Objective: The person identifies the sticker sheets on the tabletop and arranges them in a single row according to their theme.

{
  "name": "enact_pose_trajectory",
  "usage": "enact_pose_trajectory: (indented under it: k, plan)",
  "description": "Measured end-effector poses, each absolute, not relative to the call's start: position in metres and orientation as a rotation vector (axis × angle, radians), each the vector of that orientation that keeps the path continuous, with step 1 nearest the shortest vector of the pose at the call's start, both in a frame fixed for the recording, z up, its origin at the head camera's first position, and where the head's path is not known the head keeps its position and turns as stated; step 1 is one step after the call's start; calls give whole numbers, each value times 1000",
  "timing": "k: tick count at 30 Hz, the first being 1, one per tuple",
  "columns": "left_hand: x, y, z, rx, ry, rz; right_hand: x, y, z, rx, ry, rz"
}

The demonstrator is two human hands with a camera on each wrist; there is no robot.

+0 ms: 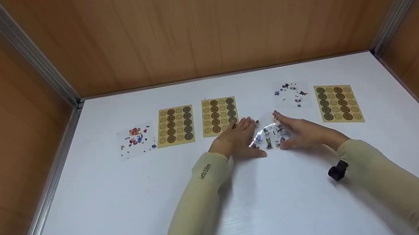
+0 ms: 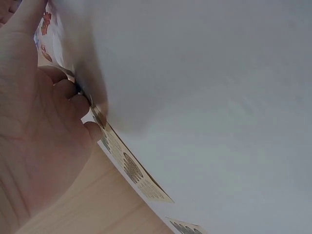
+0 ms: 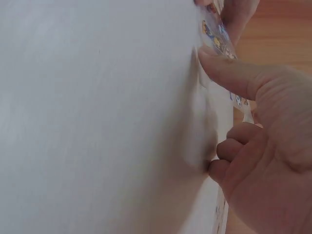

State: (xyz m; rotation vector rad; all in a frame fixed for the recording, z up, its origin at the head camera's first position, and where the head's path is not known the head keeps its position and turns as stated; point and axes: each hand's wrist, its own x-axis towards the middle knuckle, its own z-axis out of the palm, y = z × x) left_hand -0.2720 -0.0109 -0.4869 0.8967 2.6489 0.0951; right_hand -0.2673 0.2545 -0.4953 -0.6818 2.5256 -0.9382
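Observation:
A clear sticker sheet with small colourful figures lies between the two hands, a bright arc of glare across it. My left hand grips its left side, fingers reaching along the far part and thumb at the near edge. In the left wrist view the fingers are bent. My right hand holds the sheet's right side. The right wrist view has the thumb against the sheet's near edge and the other fingers bent at the far side. Part of the sheet is hidden under the hands.
Tan sheets of round stickers lie left, centre-left and right. Clear sheets with coloured stickers lie far left and behind the right hand. Wooden panels enclose the white table.

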Motion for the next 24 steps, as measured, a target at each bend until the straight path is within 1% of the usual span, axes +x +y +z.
enact_pose_trajectory:
  k: [7,13,18,24]
  plan:
    - [-272,-10,-487,920,2661,83,-270,248,-493,-482,2264,-1452]
    - [-272,-10,-489,896,2645,134,-272,243,-490,-172,1985,-1837]
    - [-271,-10,-489,919,2654,125,-271,239,-487,26,1813,-2014]
    - [-270,-12,-489,902,2668,181,-266,234,-482,73,1550,-2141]
